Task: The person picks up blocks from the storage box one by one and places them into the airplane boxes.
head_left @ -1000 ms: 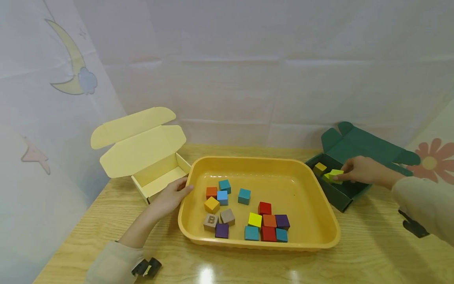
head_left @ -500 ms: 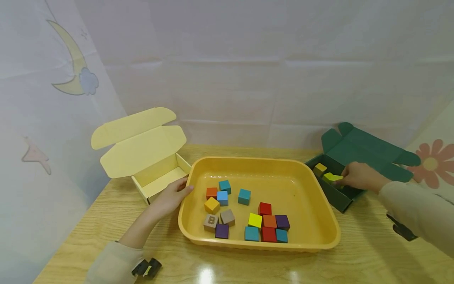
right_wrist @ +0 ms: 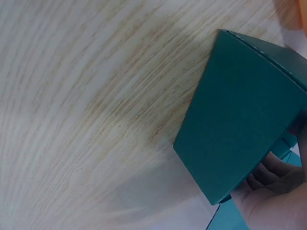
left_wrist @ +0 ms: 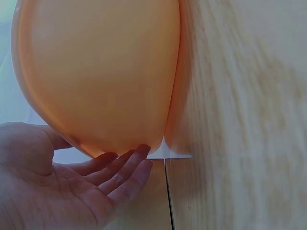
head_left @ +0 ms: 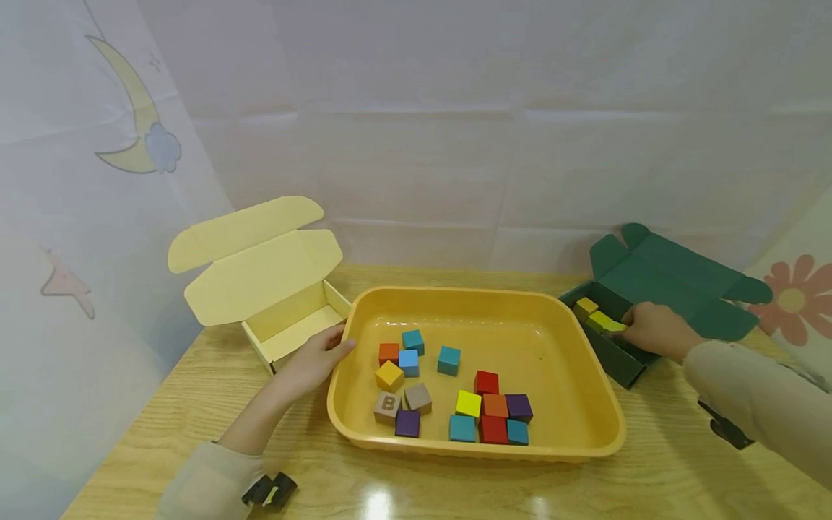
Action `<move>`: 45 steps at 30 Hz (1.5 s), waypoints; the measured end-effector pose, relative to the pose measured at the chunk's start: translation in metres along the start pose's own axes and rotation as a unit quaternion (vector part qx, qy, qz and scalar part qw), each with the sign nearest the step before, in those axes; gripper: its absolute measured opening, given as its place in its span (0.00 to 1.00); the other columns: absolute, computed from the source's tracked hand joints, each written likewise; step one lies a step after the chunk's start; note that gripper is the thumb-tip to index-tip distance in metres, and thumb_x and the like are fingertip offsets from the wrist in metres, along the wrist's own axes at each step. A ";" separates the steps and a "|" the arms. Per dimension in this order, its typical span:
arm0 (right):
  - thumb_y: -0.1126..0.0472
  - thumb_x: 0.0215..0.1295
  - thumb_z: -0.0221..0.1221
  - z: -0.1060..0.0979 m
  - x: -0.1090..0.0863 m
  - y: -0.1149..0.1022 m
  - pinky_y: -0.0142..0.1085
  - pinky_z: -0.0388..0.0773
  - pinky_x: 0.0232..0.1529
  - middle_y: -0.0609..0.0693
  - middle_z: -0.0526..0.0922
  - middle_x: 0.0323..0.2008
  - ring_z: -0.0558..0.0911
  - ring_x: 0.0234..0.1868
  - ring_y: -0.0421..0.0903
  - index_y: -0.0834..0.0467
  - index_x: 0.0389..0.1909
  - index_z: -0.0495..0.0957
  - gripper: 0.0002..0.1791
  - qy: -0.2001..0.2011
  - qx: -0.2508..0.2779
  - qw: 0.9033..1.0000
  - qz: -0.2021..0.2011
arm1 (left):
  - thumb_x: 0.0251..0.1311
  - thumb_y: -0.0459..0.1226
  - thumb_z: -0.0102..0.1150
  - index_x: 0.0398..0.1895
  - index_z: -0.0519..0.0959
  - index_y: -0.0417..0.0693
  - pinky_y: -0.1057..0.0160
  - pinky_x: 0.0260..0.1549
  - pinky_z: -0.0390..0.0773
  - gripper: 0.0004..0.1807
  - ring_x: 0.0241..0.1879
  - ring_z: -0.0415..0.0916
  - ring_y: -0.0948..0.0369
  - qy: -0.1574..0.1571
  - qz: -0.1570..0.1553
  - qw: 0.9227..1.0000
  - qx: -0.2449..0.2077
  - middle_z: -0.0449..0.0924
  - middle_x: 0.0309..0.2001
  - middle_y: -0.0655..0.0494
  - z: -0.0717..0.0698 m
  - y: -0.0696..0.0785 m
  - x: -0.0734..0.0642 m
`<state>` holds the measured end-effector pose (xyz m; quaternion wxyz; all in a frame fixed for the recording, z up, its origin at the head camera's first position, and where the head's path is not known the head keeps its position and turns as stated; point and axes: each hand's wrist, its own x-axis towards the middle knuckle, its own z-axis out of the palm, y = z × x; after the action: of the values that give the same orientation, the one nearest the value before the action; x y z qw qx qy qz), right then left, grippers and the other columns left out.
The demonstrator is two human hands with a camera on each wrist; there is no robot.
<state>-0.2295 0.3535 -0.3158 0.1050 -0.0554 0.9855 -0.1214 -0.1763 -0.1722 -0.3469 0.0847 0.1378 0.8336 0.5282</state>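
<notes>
My left hand (head_left: 313, 365) holds the left rim of a yellow plastic tray (head_left: 552, 339), thumb over the rim and fingers against the outer wall, as the left wrist view of the hand (left_wrist: 81, 187) shows. Inside the dark green box (head_left: 617, 361) at right, my right hand (head_left: 659, 331) pinches a yellow-green block (head_left: 612, 326). Touching or close to it is another yellow-green block (head_left: 599, 319), and a darker yellow block (head_left: 585, 308) sits behind. My right fingertips are partly hidden by the hand. In the right wrist view the box wall (right_wrist: 240, 115) hides the blocks.
An open pale yellow box (head_left: 305, 328) stands left of the tray, its lid raised. Several coloured cubes lie in the tray, including a red cube (head_left: 486, 383), a purple cube (head_left: 407, 423) and a wooden cube marked B (head_left: 387, 408). The green lid (head_left: 682, 274) leans back.
My right hand has lowered into the green box with the yellow-green block, the forearm shifting left and down. My left hand and the tray's cubes stay put.
</notes>
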 end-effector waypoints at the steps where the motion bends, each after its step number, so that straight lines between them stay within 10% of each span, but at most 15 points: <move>1: 0.51 0.63 0.64 -0.001 0.000 0.000 0.59 0.79 0.40 0.77 0.77 0.47 0.79 0.44 0.71 0.81 0.49 0.74 0.33 0.001 -0.003 1.000 0.000 | 0.77 0.35 0.44 0.69 0.60 0.25 0.52 0.50 0.80 0.25 0.54 0.77 0.43 0.000 0.000 1.000 0.000 0.71 0.61 0.29 0.000 0.000 0.000; 16: 0.53 0.69 0.59 -0.018 0.001 -0.007 0.58 0.79 0.40 0.74 0.79 0.45 0.80 0.43 0.69 0.79 0.51 0.74 0.29 0.015 0.016 1.000 -0.011 | 0.77 0.33 0.43 0.69 0.61 0.25 0.50 0.53 0.78 0.25 0.56 0.75 0.42 -0.001 -0.001 1.000 -0.001 0.70 0.62 0.29 0.001 -0.002 0.000; 34: 0.43 0.74 0.54 -0.032 0.001 -0.059 0.58 0.77 0.47 0.64 0.83 0.49 0.83 0.42 0.54 0.67 0.61 0.73 0.32 0.068 0.086 0.991 -0.070 | 0.77 0.36 0.45 0.69 0.63 0.27 0.45 0.61 0.70 0.25 0.63 0.69 0.40 0.011 0.005 1.000 -0.006 0.67 0.65 0.30 0.004 -0.058 0.031; 45: 0.52 0.71 0.60 0.015 0.004 -0.089 0.47 0.82 0.41 0.53 0.85 0.41 0.83 0.40 0.50 0.67 0.56 0.77 0.23 0.014 0.104 0.986 -0.130 | 0.75 0.40 0.50 0.70 0.63 0.28 0.54 0.52 0.79 0.29 0.58 0.74 0.43 -0.005 -0.031 0.996 -0.079 0.67 0.66 0.31 0.009 -0.086 -0.005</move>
<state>-0.2225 0.2638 -0.3081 0.0796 -0.1698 0.9533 -0.2366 -0.1816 -0.2010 -0.4288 0.1153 0.1075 0.7924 0.5893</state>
